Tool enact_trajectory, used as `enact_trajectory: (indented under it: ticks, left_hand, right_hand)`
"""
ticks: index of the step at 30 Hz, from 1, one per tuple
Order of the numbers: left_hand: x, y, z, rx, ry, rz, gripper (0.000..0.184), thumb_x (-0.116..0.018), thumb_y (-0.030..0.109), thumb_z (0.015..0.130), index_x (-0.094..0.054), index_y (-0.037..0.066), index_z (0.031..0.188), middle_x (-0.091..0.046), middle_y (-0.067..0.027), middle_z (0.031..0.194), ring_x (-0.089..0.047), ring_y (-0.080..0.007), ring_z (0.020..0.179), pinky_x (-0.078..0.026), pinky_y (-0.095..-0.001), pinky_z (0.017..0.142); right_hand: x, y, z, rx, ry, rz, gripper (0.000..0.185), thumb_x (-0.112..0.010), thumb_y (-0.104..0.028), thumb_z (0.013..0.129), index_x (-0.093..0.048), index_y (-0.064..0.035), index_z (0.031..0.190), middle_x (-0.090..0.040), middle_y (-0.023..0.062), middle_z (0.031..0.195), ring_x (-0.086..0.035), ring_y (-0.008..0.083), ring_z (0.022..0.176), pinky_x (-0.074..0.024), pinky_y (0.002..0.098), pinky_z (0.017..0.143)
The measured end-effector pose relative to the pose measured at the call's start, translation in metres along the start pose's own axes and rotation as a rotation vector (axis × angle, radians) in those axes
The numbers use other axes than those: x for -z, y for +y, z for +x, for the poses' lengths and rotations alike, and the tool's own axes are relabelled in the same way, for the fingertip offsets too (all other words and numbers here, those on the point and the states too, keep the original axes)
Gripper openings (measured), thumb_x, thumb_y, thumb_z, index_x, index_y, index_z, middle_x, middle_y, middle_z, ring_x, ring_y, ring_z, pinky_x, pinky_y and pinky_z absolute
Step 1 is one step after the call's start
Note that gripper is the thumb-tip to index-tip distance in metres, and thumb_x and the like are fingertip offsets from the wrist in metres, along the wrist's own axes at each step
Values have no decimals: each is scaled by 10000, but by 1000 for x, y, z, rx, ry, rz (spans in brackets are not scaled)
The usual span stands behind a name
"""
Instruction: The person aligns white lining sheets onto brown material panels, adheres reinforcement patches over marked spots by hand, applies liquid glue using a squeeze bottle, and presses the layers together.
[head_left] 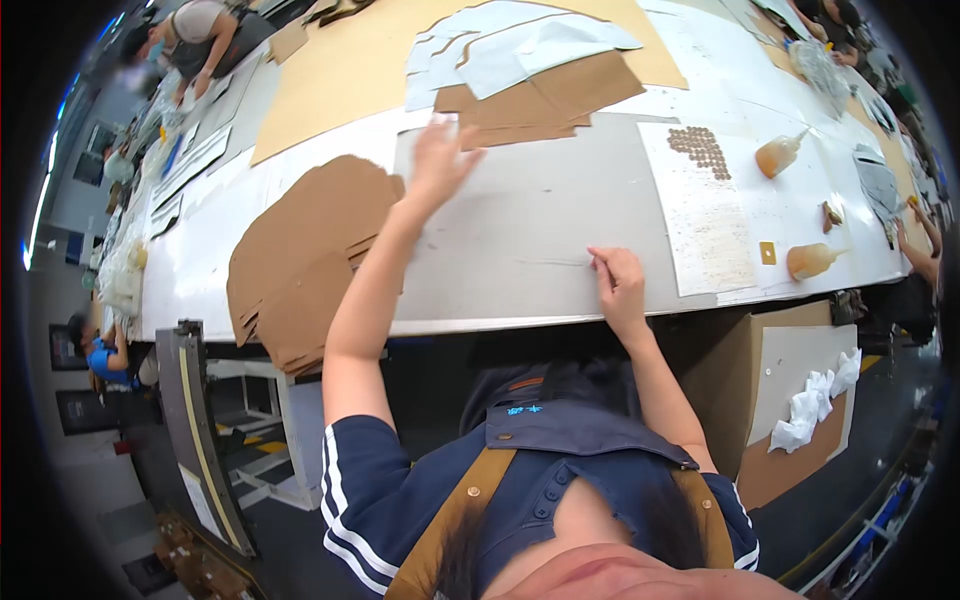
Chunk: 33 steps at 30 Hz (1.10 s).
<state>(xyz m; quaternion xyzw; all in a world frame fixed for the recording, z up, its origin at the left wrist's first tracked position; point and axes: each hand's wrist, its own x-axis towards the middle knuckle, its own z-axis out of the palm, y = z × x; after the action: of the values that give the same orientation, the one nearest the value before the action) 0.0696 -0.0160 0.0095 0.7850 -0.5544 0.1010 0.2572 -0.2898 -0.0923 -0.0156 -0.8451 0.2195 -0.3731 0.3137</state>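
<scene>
My left hand (438, 165) reaches over the grey board (530, 215), its fingers apart and somewhat blurred, with a small white patch at the fingertips. Just beyond it lie brown cut sheets (575, 95), partly under pale blue-white cut pieces (500, 50). Under and beside my left forearm is a stack of brown cut pieces (305, 240), overhanging the table's front edge. Near the front right of the board, my right hand (620, 283) is closed, thumb and fingers pressed together. Whatever it may hold is too small to make out.
Right of the board, a white sheet (700, 245) carries small brown discs (700, 150). Two squeeze bottles (780, 155) of amber liquid and a yellow square piece (767, 252) lie farther right. A cardboard box (790, 400) stands below. Other people (205, 40) work around the table.
</scene>
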Motion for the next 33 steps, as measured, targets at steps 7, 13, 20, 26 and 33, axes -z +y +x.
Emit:
enact_trajectory:
  ticks: [7,13,20,26,33]
  left_hand:
    - [-112,50,105,-33,-225,168,521,-529,584,997,-687,215,1330,-286,-243,1641,-131,-406,1559,-118,-522,1256]
    - [-111,66,131,-273,-308,330,536,-612,471,987,-669,50,1314,-278,-161,1659,-176,-378,1545,-177,-488,1254]
    - [-65,66,179,-154,295,-417,244,-680,90,916,-707,-13,1135,-706,-208,1067,-690,-359,905,-537,-419,851]
    - [33,90,101,-372,292,-387,217,-668,-51,886,-751,33,1068,-756,-116,1049,-692,-312,949,-529,-367,860]
    - [58,95,-92,-177,-218,-597,434,-527,-222,769,-792,30,1003,-758,-90,1171,-663,-280,1188,-471,-371,1050]
  right_hand:
    - [4,-2,0,-20,14,17,183,-627,35,896,-706,-5,1057,-676,129,880,-632,316,834,-472,411,796]
    - [6,-4,4,-26,-3,82,185,-625,44,890,-699,-4,1052,-659,125,845,-613,314,804,-465,418,773]
    - [5,-3,2,-43,15,110,195,-629,61,883,-702,-5,1052,-651,125,828,-604,318,789,-466,413,757]
    - [3,0,-2,-133,89,227,206,-600,42,932,-707,8,1105,-660,117,860,-625,280,820,-482,380,783]
    - [22,10,2,-529,318,901,284,-494,-96,1074,-621,43,1287,-706,94,1061,-661,166,1002,-512,307,950]
